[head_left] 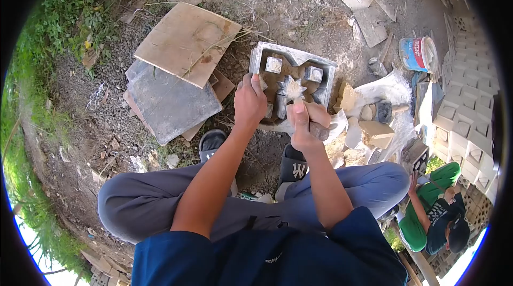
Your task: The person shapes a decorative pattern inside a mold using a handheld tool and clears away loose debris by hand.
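A square grey block mould (pixel 295 57) lies on the ground in front of my feet. It has a raised rim, a star-shaped piece (pixel 292 89) in the middle and several square blocks, with brown sandy material between them. My left hand (pixel 250 101) is closed over the mould's left rim. At the mould's near side, my right hand (pixel 304 128) is closed, thumb up, around a flat tan piece (pixel 316 114). Its exact kind is unclear. A brown end shows below the fingers, and the hand partly hides the mould's near right corner.
Left of the mould lies a stack of flat boards (pixel 184 45) and grey slabs (pixel 173 107). A paint bucket (pixel 418 55), white sacking (pixel 387 91) and broken pieces lie at right. Stacked pale blocks (pixel 467 99) line the right side. A person (pixel 435 214) in green trousers sits at lower right.
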The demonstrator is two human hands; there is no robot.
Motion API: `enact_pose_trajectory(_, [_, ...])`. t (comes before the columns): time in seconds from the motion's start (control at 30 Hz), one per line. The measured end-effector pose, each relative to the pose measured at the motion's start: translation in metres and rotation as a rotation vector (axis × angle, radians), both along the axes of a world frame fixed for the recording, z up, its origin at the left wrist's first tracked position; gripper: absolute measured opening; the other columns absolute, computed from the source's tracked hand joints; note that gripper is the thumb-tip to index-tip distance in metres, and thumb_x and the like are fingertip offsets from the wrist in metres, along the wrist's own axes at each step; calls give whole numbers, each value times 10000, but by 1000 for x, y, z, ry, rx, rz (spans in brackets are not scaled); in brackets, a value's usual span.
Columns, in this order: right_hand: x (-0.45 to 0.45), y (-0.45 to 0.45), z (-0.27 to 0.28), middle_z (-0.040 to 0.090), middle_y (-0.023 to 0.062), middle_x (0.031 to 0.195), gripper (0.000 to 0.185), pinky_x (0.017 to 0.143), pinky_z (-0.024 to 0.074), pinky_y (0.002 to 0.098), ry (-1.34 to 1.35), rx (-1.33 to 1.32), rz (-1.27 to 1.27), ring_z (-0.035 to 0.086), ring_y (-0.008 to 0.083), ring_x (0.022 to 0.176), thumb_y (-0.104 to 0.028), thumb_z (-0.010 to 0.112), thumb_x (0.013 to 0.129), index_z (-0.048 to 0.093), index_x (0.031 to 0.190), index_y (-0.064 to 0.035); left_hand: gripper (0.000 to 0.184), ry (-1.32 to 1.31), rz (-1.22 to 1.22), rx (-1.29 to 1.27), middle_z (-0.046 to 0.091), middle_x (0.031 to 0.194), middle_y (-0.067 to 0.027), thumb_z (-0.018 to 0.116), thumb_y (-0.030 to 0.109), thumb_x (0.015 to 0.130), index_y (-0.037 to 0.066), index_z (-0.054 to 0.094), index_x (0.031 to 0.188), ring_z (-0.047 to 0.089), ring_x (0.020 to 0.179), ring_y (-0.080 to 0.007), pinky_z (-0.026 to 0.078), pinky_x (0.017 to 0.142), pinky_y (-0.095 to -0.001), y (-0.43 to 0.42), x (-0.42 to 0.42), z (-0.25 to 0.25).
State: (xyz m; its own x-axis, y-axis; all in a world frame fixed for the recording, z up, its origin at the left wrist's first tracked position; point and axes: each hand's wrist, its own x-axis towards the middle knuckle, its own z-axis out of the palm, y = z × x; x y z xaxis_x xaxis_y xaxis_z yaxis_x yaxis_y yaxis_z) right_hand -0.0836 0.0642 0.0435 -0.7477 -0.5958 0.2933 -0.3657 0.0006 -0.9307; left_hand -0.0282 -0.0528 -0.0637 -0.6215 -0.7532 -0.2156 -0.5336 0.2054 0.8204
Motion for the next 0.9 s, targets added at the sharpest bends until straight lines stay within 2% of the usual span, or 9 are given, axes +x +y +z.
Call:
enact_pose_trajectory(0.07, [3,-1,10,440,38,519,422,424,301,304,-79,-54,-36,398,151,417,-152,611,1002,510,638,36,436,17,17,-12,643,952,-332,328,323,1094,-28,585,1065,592,924,-542,451,791,-583,-1,-3,-3])
enact_pose_trajectory(0.13, [6,4,15,387,5,504,516,433,255,293,-64,-308,7,353,100,447,-197,515,1061,340,597,-58,449,16,-6,-36,642,951,-329,320,333,1095,-30,583,1064,586,926,-547,450,786,-579,0,1,-5])
enact_pose_trajectory(0.27, [-2,1,5,379,1,529,515,443,267,300,-390,-105,-108,324,96,460,-220,525,1064,346,613,-48,451,-13,-10,29,638,951,-334,319,334,1095,-31,579,1055,578,926,-556,444,785,-581,-2,-3,-1])
enact_pose_trajectory(0.37, [-1,13,-4,408,5,544,524,464,288,290,-98,-151,15,358,97,478,-226,559,1049,344,602,-59,456,8,-5,-2,635,948,-337,308,334,1095,-30,577,1040,573,929,-561,441,786,-582,1,5,-7])
enact_pose_trajectory(0.47, [2,4,-11,400,-2,524,539,447,291,291,-83,57,-31,361,103,458,-231,575,1040,333,591,-55,463,-33,-19,29,633,958,-338,296,333,1095,-29,577,1033,574,940,-557,442,797,-580,0,-3,1])
enact_pose_trajectory(0.5, [5,0,5,389,42,514,446,448,282,322,-112,27,-51,369,166,421,-160,620,990,458,608,5,466,0,0,1,633,949,-334,292,337,1095,-29,573,1024,575,936,-554,442,790,-582,0,-4,-6])
enact_pose_trajectory(0.6, [6,12,7,395,44,515,423,447,289,317,-152,-272,85,380,179,419,-156,608,993,480,623,5,475,28,2,-48,633,924,-326,291,352,1096,-27,561,999,579,919,-551,435,770,-590,1,7,-8])
enact_pose_trajectory(0.67, [8,1,-6,416,38,517,425,440,304,321,-209,63,-103,388,173,413,-153,600,1001,499,622,12,488,10,-5,10,630,905,-326,285,364,1097,-26,556,986,571,914,-559,429,766,-597,0,1,-2])
enact_pose_trajectory(0.9, [15,6,-19,392,28,543,481,474,279,308,-145,-73,-62,348,127,476,-250,560,1044,448,647,-2,545,9,-34,25,623,889,-335,248,395,1094,-36,561,982,572,884,-559,433,771,-600,1,9,-6])
